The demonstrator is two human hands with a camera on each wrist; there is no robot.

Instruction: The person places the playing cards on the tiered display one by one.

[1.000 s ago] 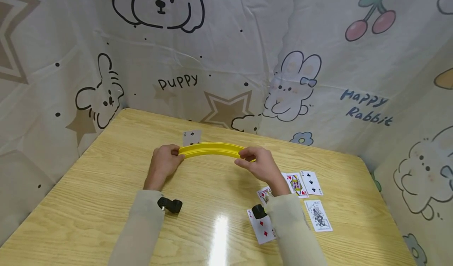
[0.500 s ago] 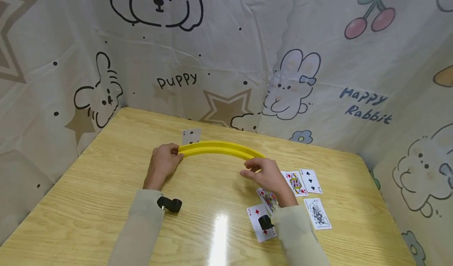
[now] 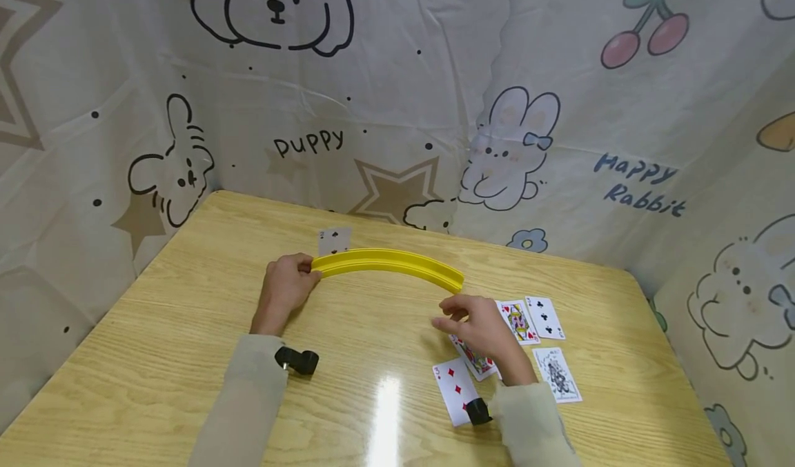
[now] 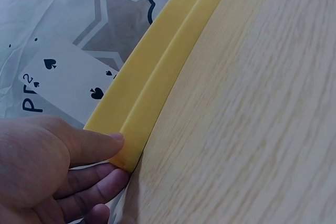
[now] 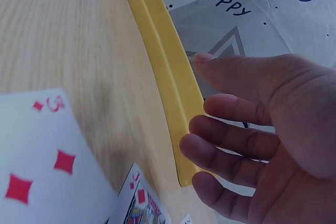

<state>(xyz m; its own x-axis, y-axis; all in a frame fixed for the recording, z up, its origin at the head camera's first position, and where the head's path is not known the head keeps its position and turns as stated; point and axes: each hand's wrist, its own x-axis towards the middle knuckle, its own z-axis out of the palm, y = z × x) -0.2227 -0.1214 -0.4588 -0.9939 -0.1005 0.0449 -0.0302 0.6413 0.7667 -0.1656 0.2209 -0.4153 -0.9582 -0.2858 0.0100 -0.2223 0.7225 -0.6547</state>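
The left hand [image 3: 286, 286] pinches the left end of a smooth yellow rack [image 3: 385, 261], a grooved arc across the centre of the head frame; the right hand [image 3: 479, 323], fingers loosely bent and holding nothing, is just below its right end. Behind the rack's left part shows a two of spades [image 3: 333, 239]; at lower right the right hand partly hides a face card [image 3: 475, 362] beside a three of diamonds [image 3: 452, 383], on a wood-grained table [image 3: 155, 343] backed by creased, printed cloth [image 3: 397, 53].

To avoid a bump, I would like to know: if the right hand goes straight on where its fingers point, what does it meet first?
In the head view, the right hand would probably meet the yellow curved strip first; the hand's height is unclear, so it might pass over.
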